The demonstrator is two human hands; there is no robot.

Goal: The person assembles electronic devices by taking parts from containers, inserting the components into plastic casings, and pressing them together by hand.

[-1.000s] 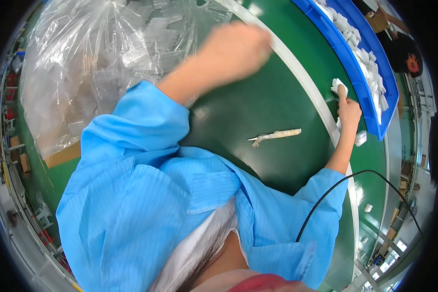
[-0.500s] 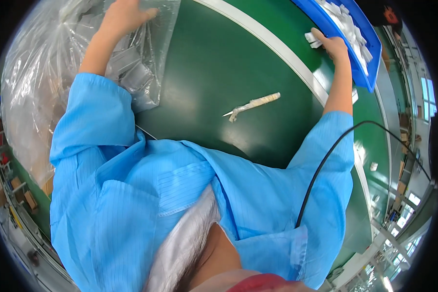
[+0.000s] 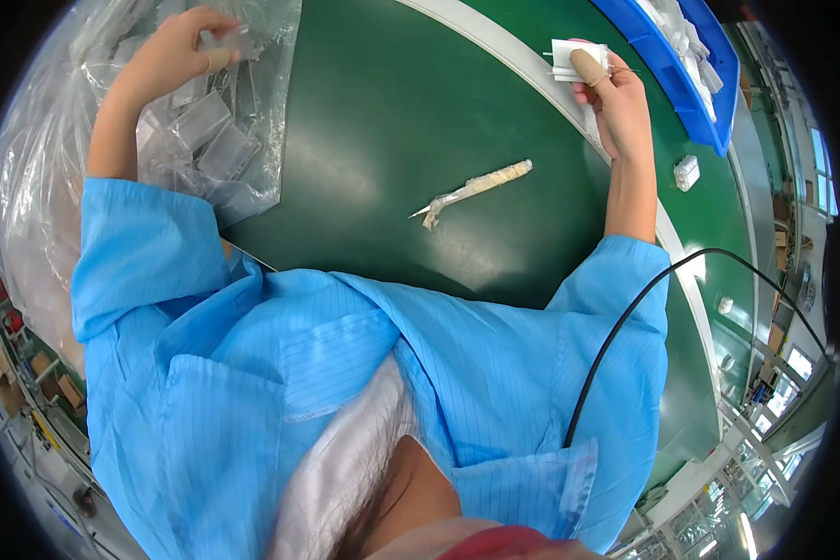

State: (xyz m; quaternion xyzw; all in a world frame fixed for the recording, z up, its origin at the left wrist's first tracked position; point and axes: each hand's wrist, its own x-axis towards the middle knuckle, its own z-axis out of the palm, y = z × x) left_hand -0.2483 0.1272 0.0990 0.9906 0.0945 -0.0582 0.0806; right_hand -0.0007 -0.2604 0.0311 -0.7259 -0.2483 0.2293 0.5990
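My right hand (image 3: 623, 107) holds a white, flat, squarish part (image 3: 566, 60) pinched under the thumb, which has a tan cover; thin pins stick out at its sides. My left hand (image 3: 170, 58), also with a tan cover on the thumb, is over the opening of a large clear plastic bag (image 3: 42, 187). Its fingers are closed on a small clear plastic piece (image 3: 243, 43), partly hidden. Several clear plastic boxes (image 3: 201, 121) lie in the bag below that hand.
A pointed tool with a wrapped handle (image 3: 495, 179) lies on the green table (image 3: 373, 121). Past the white rail (image 3: 523, 75), a blue bin (image 3: 667, 79) with white parts stands on a green belt. A white piece (image 3: 687, 174) rests on the belt. A black cable (image 3: 616, 322) crosses my right sleeve.
My right hand has come away from the blue bin toward me with a white part. My left hand has shifted left and closed its fingers on a clear piece at the bag.
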